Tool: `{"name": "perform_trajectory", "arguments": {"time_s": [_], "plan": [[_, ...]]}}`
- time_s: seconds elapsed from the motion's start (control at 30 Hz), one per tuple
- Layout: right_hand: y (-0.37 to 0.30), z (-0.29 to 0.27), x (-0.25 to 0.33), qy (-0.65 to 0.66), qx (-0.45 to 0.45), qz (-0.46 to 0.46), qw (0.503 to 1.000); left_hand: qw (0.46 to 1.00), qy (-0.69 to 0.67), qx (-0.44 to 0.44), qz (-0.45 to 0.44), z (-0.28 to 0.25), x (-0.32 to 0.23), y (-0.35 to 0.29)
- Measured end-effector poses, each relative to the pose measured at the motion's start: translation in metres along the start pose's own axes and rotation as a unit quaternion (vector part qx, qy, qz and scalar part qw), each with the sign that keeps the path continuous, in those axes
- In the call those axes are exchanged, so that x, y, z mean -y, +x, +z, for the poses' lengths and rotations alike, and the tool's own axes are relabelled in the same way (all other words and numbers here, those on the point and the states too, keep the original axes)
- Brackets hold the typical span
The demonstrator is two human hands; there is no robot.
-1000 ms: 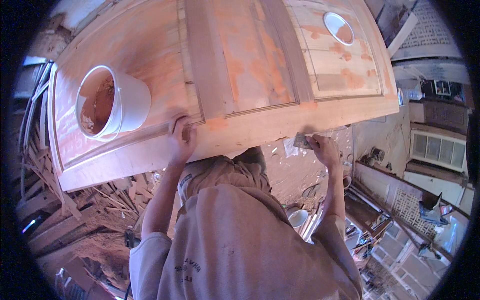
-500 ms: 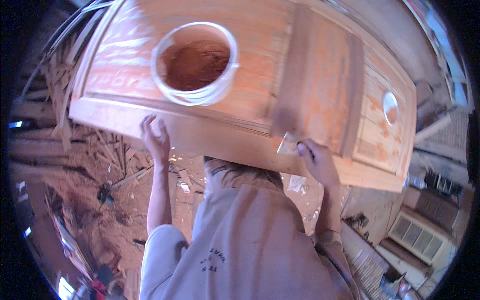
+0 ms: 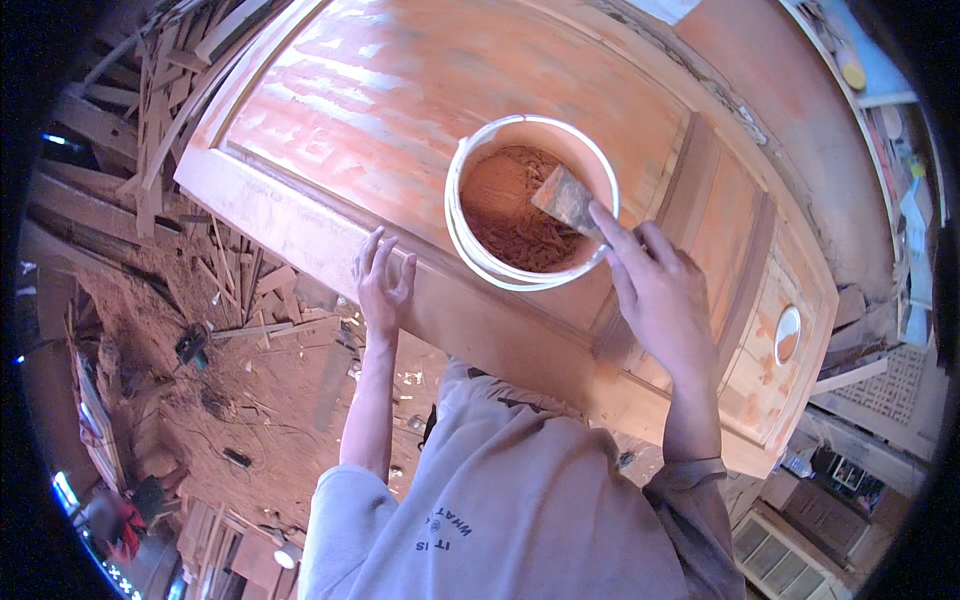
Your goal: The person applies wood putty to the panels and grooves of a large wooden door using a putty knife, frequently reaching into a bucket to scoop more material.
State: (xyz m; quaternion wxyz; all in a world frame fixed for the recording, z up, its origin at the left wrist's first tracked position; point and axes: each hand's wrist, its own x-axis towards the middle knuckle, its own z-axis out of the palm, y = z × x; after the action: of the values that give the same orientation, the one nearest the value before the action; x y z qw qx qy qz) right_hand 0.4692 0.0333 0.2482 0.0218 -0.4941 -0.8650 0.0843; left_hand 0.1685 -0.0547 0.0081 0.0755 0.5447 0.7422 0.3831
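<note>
My right hand [image 3: 668, 290] grips a putty knife [image 3: 567, 200], whose flat, smeared metal blade reaches over the rim into a white bucket [image 3: 468, 240]. Inside the bucket lies reddish-brown powdery material [image 3: 505, 195], loose and crumbly near the blade. The bucket stands on a wooden panel door [image 3: 360, 100] that lies flat in front of me, with orange-brown smears over its panels. At the door's near edge, my left hand [image 3: 383, 290] is open, fingers spread and holding nothing; whether it touches the edge I cannot tell.
A round white lid [image 3: 788, 335] with a reddish smear lies on the door's right panel. Wood offcuts [image 3: 160, 110] are heaped at the far left. Reddish dust and scraps cover the floor [image 3: 290, 390]. A person in red [image 3: 125, 530] is at the lower left.
My right hand has brought the putty knife from the door's near edge up into the bucket. My left hand stays open by the edge. The view has shifted, so the bucket appears farther right.
</note>
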Motion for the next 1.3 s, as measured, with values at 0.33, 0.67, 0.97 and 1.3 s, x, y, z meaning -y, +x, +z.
{"name": "perform_trajectory", "arguments": {"time_s": [0.33,0.67,0.97,1.3], "plan": [[0.112,0.036,0.037,-0.081,0.092,-0.053,0.991,0.998,-0.03,-0.044,-0.032,0.002,-0.001,0.001],[0.112,0.039,0.032,-0.116,0.081,-0.054,0.988,0.995,-0.05,-0.051,-0.065,0.0,-0.007,0.0],[0.107,0.014,0.031,-0.108,0.183,-0.017,0.977,0.996,-0.04,-0.053,-0.056,-0.004,-0.002,-0.001],[0.104,0.04,0.037,-0.15,0.181,-0.051,0.971,0.993,-0.068,-0.062,-0.071,0.003,-0.004,-0.002]]}}
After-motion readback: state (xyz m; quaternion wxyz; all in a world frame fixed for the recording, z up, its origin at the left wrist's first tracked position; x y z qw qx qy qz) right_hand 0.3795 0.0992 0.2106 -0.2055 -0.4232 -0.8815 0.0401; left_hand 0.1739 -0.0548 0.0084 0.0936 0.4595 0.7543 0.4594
